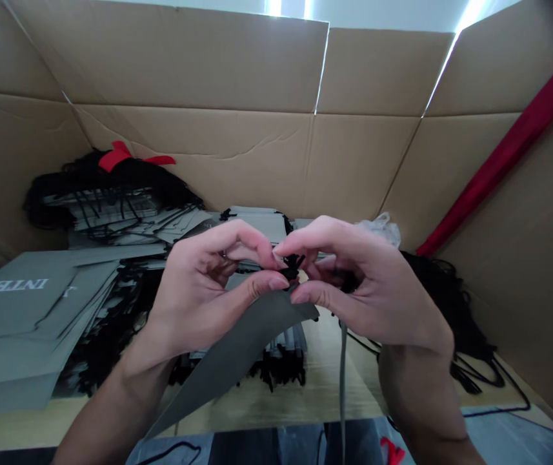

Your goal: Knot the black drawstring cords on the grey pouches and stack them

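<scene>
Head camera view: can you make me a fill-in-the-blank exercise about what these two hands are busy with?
The left hand and the right hand pinch a small ____ cord knot.
The knot sits at the upper end of a ____ paper sheet.
At the back left, a ____ ribbon lies on the bundle of cords.
The walls around are made of ____.
Missing words: black; grey; red; cardboard.

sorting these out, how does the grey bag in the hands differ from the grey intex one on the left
The held bag is lifted and tilted; the INTEX bag lies flat on a pile. The held bag shows no lettering, the INTEX bag white letters. The left hand and right hand pinch a black cord at the held bag's top; no hand touches the INTEX bag. Both are grey.
</scene>
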Available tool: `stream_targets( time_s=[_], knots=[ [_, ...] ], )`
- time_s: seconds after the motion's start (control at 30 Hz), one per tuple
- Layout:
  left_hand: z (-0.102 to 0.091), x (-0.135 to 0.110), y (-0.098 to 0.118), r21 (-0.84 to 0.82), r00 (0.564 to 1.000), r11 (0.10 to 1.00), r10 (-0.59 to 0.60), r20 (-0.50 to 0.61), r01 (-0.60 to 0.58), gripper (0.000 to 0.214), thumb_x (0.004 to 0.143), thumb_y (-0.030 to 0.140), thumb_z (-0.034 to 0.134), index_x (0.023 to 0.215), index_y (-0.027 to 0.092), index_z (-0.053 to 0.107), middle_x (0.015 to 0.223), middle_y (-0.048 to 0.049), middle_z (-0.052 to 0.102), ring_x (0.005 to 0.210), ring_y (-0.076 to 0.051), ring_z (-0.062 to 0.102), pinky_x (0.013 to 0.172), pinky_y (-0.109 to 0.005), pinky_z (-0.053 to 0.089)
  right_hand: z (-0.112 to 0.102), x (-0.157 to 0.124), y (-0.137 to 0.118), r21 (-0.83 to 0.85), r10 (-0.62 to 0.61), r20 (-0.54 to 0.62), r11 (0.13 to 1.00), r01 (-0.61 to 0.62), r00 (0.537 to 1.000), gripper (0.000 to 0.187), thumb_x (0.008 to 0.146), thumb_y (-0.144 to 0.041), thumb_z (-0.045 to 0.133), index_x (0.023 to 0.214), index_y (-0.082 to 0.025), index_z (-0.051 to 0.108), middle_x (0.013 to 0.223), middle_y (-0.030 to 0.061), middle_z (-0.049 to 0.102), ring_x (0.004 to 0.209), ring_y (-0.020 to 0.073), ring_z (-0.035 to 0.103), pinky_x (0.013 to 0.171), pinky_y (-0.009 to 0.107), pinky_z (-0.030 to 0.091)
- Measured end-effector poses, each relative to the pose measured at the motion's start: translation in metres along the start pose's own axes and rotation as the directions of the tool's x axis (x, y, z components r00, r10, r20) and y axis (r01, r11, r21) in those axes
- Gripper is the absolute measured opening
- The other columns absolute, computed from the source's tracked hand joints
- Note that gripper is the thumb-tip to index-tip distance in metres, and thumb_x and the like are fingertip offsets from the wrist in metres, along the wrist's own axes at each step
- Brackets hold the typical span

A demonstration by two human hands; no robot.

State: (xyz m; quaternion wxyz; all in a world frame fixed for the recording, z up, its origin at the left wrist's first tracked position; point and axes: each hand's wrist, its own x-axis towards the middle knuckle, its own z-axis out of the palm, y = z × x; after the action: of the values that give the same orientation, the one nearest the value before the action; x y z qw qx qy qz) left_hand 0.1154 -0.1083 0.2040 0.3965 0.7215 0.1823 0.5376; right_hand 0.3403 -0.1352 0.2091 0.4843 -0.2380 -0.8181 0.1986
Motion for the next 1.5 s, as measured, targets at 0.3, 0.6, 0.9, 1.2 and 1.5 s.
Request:
stream_targets(
  time_s=[0.3,0.6,0.9,1.2,1.5],
  knots=[
    [-0.002,0.002,-0.002,-0.064,0.992,0.993,-0.092,0.092,0.098,0.03,0.076,0.016,0.1,0.095,0.02,0.077,0.092,-0.001,0.078,0.08,-0.013,0.073,0.073,-0.018,0.06,0.002,0.001,-0.002,0.062,0.032,-0.061,0.998,-0.028,0.998,0.008,0.101,-0.016,0.079,0.105,-0.023,0.078,0.098,-0.0001,0.078,0.076,0.0102,0.071,0.062,0.022,0.058],
    [-0.001,-0.001,-0.003,-0.008,0.998,1.0,0.026,0.053,-0.025,0.024,0.08,0.015,0.098,0.093,0.022,0.079,0.093,-0.0024,0.08,0.081,-0.015,0.074,0.072,-0.022,0.061,0.0,0.0,-0.005,-0.085,-0.003,-0.092,0.996,-0.005,0.996,0.012,0.098,-0.023,0.083,0.11,-0.023,0.08,0.099,0.0003,0.075,0.071,0.0099,0.06,0.06,0.026,0.051],
    [-0.004,0.008,-0.005,-0.024,0.954,0.992,-0.111,0.279,0.123,0.014,0.089,0.032,0.09,0.1,0.025,0.085,0.094,-0.0042,0.083,0.085,-0.02,0.079,0.078,-0.025,0.065,-0.002,0.001,-0.004,-0.192,-0.047,-0.076,0.981,0.032,0.996,0.01,0.102,-0.014,0.074,0.104,-0.024,0.076,0.097,0.0011,0.075,0.081,0.0146,0.067,0.069,0.03,0.055],
    [-0.004,-0.008,0.003,0.277,0.973,0.959,-0.123,0.193,0.067,0.014,0.093,0.026,0.084,0.106,0.025,0.09,0.097,-0.004,0.086,0.077,-0.02,0.078,0.065,-0.025,0.063,-0.002,0.004,-0.001,-0.191,-0.125,0.041,0.973,0.131,0.991,0.01,0.101,-0.013,0.077,0.109,-0.019,0.075,0.103,0.0016,0.075,0.083,0.0109,0.066,0.073,0.023,0.056],
    [-0.006,-0.01,0.0,0.306,0.975,0.952,-0.087,0.203,0.021,0.008,0.094,0.025,0.083,0.1,0.02,0.087,0.093,-0.007,0.084,0.08,-0.022,0.078,0.071,-0.029,0.063,-0.005,0.001,-0.002,-0.13,-0.044,0.112,0.99,0.059,0.993,0.02,0.089,-0.011,0.088,0.104,-0.017,0.076,0.091,-0.003,0.074,0.071,0.0059,0.061,0.065,0.017,0.052]
  ],
)
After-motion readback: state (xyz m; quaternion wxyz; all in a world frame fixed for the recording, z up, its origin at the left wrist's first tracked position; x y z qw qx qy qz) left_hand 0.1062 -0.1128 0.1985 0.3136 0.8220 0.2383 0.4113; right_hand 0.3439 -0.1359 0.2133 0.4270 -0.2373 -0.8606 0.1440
